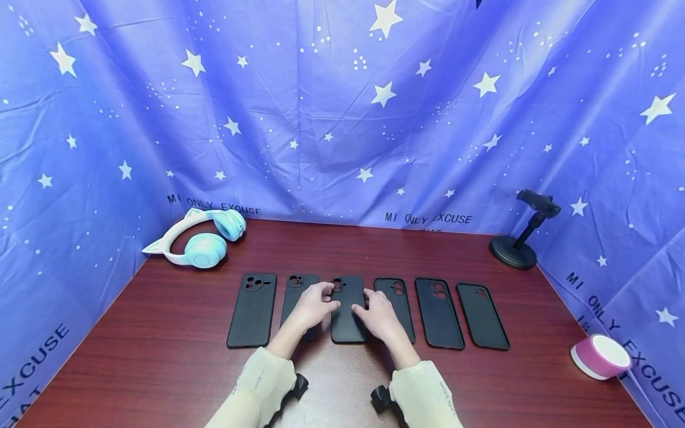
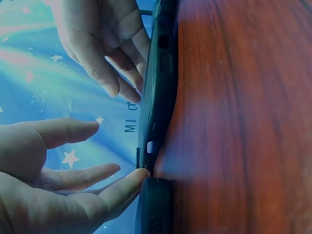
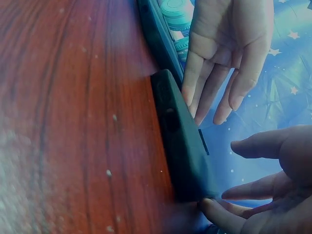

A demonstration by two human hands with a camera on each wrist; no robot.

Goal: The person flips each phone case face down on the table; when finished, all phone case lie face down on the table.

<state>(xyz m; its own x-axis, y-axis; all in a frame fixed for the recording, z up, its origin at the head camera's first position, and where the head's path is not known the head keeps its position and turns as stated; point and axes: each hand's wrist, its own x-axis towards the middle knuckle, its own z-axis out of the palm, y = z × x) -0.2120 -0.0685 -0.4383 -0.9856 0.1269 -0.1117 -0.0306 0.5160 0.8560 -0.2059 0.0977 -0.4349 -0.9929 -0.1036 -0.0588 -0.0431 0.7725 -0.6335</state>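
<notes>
Now your left hand (image 1: pixel 314 306) and right hand (image 1: pixel 377 313) rest with relaxed, spread fingers at either edge of the third phone case (image 1: pixel 346 318), gripping nothing. It lies flat on the table (image 1: pixel 160 368), third from the left in a row of six, with the headphones (image 1: pixel 200 241) well apart.

This looks like a small makeshift filming or product-display corner rather than a lived-in room. A blue star-printed cloth (image 1: pixel 342 119) with printed lettering hangs as a backdrop on three sides of a dark red wood-grain table (image 1: pixel 160 368). Six black phone cases (image 1: pixel 439 312) lie in a neat row, with a black phone stand (image 1: pixel 521 235) at the right, cat-ear headphones (image 1: pixel 200 238) at the left and a pink tape roll (image 1: pixel 599 355) nearby.
</notes>
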